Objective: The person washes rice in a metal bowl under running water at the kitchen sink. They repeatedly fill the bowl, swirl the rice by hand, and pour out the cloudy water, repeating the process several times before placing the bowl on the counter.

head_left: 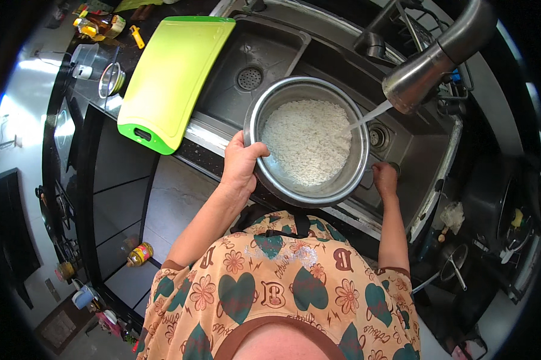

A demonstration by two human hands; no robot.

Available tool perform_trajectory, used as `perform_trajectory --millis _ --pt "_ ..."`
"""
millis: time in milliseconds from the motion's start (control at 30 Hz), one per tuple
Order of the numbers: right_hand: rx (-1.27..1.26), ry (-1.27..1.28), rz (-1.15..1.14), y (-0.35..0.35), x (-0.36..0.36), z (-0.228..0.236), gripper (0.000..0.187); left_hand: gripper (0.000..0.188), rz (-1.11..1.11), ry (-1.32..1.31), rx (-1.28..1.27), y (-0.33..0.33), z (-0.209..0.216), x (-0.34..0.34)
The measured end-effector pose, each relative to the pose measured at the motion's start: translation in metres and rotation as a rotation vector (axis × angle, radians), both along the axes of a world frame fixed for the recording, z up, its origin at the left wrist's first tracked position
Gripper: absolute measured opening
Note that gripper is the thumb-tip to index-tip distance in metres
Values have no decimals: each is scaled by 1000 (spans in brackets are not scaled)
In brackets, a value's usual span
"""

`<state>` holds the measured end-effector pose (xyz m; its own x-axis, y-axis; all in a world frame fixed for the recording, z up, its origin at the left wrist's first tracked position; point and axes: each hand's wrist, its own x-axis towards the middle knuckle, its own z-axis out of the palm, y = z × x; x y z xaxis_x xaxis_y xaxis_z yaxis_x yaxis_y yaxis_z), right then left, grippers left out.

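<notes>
A round metal pot [365, 129] with white rice [306, 141] in it is over the sink, its rim tilted a little. My left hand [241, 163] grips the pot's left rim, thumb over the edge and fingers underneath. Water runs from the metal faucet [414, 81] into the right side of the pot. My right hand [384, 178] is low in the right basin, its fingers curled beside a small round greyish thing [395, 168]. Whether that thing is in its grasp is hard to see.
A lime-green cutting board [177, 78] lies across the left edge of the double sink [420, 162]. Bottles [102, 25], a yellow-handled tool [137, 37] and a clear container [85, 55] stand on the far-left counter. Dark cookware [489, 198] is at the right.
</notes>
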<state>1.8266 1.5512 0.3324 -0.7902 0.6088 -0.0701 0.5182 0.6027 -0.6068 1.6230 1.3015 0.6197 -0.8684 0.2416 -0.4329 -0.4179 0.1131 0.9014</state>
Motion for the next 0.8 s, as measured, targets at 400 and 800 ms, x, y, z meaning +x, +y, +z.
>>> perform_trajectory --millis 400,800 --pt "-1209 363 -464 21 -5 55 18 30 -99 -78 -48 -1 9 19" --pt "-1402 974 109 25 -43 155 19 22 -87 19 0 -20 21 23"
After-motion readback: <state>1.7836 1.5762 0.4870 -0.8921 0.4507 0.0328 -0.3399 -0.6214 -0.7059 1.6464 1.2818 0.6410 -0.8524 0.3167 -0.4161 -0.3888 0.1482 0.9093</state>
